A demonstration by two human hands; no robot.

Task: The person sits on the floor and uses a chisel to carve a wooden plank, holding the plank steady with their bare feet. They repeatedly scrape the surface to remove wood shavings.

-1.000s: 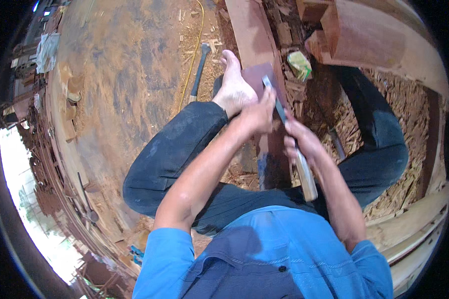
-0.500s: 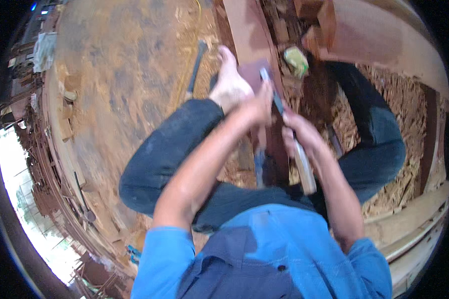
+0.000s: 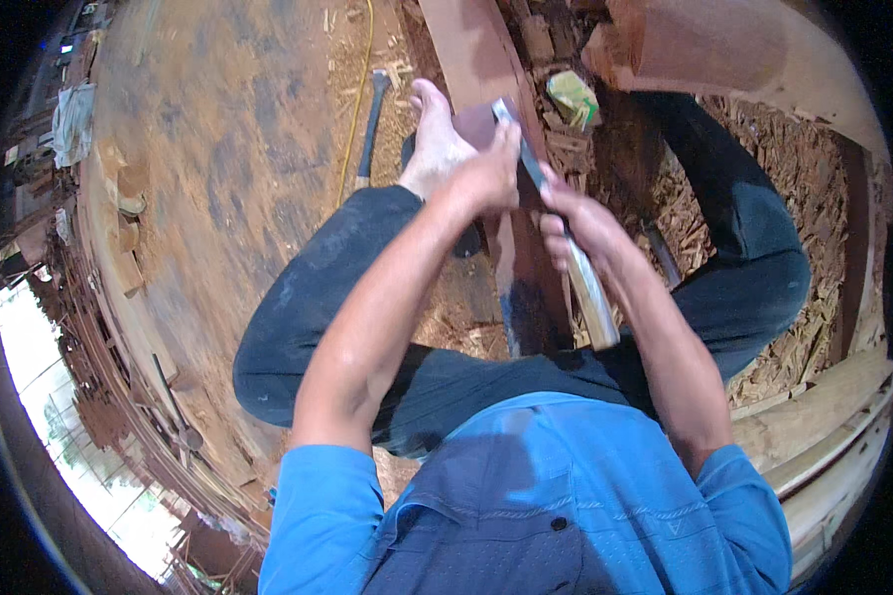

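Hands: both closed on the chisel [image 3: 533, 167]. Your left hand [image 3: 490, 177] grips the blade near its far end; your right hand [image 3: 589, 226] is wrapped farther back, around where blade meets pale handle [image 3: 593, 309].

Position: the chisel lies between your hands, above the reddish plank [image 3: 466, 50]. Long axis slants from the metal tip, up and left, to the handle butt, down and right, toward your lap. Left hand is nearer the tip, right nearer the butt. The tip shows just past your left fingers, over a dull purple flat piece [image 3: 474, 126]; contact between the two, cannot tell.

Surroundings: bare foot [image 3: 437, 147] just left of the purple piece; yellow-green packet [image 3: 574, 97] right of the plank; dark long-handled tool [image 3: 373, 127] on the floor [image 3: 238, 129], left of the foot.
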